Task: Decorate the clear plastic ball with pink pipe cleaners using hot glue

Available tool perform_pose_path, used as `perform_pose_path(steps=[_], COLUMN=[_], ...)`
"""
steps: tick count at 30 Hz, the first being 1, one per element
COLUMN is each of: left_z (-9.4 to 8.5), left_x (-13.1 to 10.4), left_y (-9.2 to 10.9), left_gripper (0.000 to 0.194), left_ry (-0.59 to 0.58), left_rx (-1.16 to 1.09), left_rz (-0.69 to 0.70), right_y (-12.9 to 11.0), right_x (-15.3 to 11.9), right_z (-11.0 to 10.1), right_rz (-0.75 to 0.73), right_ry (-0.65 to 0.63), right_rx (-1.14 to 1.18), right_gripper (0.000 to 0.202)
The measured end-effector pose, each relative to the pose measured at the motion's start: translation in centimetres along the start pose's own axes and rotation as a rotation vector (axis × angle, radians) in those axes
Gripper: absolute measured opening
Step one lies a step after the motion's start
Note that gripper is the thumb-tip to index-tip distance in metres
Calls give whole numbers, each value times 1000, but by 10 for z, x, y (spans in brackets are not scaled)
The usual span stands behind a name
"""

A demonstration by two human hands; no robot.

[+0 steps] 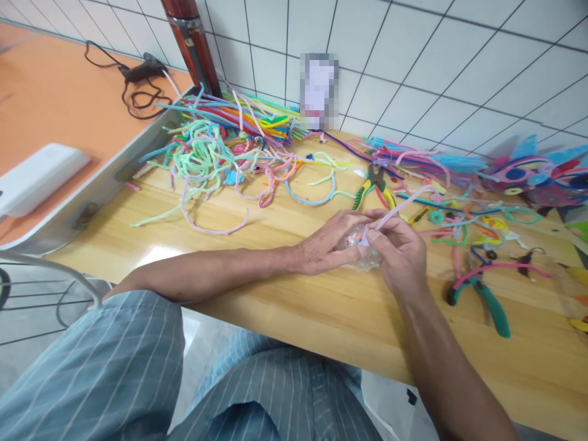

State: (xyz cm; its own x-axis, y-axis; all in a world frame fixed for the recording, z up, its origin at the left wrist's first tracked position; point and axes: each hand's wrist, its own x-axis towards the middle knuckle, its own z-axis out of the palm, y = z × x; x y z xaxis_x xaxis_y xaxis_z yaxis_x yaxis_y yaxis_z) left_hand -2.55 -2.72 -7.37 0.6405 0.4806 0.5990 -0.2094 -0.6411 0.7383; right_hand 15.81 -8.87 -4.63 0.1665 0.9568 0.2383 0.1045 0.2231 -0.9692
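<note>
My left hand is closed around a clear plastic object, rounded and shiny, with small coloured bits showing inside. What kind of object it is I cannot make out. My right hand pinches a pale lilac pipe cleaner against the top of the clear object. The pipe cleaner's free end sticks up to the right, past the fingers. Both hands meet over the wooden table near its front edge. Fingers partly hide the spot where pipe cleaner and plastic meet.
Pliers with yellow-green handles lie behind my hands; green-handled pliers lie to the right. Tangled pipe cleaners and straight bundles cover the back left. A red flask and a phone stand by the tiled wall.
</note>
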Motion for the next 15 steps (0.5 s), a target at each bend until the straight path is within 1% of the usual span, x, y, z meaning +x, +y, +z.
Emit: perform_pose_path(steps=[4, 7, 12, 15], left_z=[-1, 1, 3, 3], left_x=[-1, -3, -4, -4], left_y=[5, 4, -2, -3], left_gripper=[59, 65, 65, 63], left_ry=[13, 31, 20, 16], left_rx=[27, 55, 75, 96], left_rz=[-54, -67, -21, 9], right_y=[-1, -2, -2, -1], right_x=[1, 3, 4, 3], right_z=[1, 1, 2, 3], right_rz=[35, 43, 60, 97], right_ry=[24, 53, 40, 39], right_rx=[45, 55, 45, 71], right_gripper=[18, 20, 18, 18])
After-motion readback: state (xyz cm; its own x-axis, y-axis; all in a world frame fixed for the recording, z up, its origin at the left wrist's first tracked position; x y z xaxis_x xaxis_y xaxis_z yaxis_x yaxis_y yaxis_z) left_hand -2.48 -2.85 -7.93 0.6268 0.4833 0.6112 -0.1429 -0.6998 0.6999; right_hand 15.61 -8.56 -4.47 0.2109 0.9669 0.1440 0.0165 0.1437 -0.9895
